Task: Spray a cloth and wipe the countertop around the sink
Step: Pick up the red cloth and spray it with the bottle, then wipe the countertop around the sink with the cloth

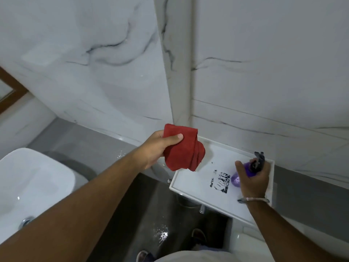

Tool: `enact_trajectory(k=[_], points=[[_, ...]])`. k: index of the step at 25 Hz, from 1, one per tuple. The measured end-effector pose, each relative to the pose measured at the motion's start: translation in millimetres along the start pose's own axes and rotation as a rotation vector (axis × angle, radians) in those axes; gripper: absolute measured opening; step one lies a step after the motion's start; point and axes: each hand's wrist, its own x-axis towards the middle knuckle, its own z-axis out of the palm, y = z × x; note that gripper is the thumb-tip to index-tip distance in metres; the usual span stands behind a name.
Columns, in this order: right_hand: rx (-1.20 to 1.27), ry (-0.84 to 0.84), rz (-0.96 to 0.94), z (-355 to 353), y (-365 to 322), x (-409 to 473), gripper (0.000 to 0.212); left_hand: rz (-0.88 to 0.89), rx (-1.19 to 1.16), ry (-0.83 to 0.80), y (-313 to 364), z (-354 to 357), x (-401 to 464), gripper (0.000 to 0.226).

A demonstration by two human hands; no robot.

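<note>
Left hand (156, 148) gripped a folded red cloth (181, 148) — thumb pressed across its front, fingers hidden behind — and held it in the air above the near corner of a white tray-like top (200, 188). Right hand (253, 178) was wrapped around a purple spray bottle (238, 177) with a dark trigger head, just over that white surface and beside a black printed mark (220, 182). A bangle (254, 199) circled the right wrist. White sink (28, 186) sat well apart at the left — dark wet floor (151, 214) lay below, marbled wall (94, 63) behind.
</note>
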Motion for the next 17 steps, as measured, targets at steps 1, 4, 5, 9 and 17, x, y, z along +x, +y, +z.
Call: enact_trajectory(k=[1, 4, 5, 9, 17], points=[[-0.066, 0.029, 0.041, -0.3, 0.1, -0.7, 0.079, 0.015, 0.019, 0.01, 1.6, -7.3, -5.6, 0.039], [-0.343, 0.138, 0.46, -3.5, -4.1, -24.2, 0.133, 0.048, 0.031, 0.032, 4.3, -30.9, -22.6, 0.043], [-0.442, 0.165, 0.629, -3.7, -7.9, -43.4, 0.135, 0.06, 0.021, 0.037, 3.9, -36.5, -27.5, 0.043], [-0.279, -0.297, 0.447, 42.7, -48.4, -135.3, 0.125, 0.089, -0.035, 0.015, -1.4, -70.2, -48.3, 0.037], [-0.276, -1.007, -0.081, 215.8, -120.9, -121.3, 0.035, 0.048, -0.223, -0.005, -33.0, -202.7, -62.2, 0.04]])
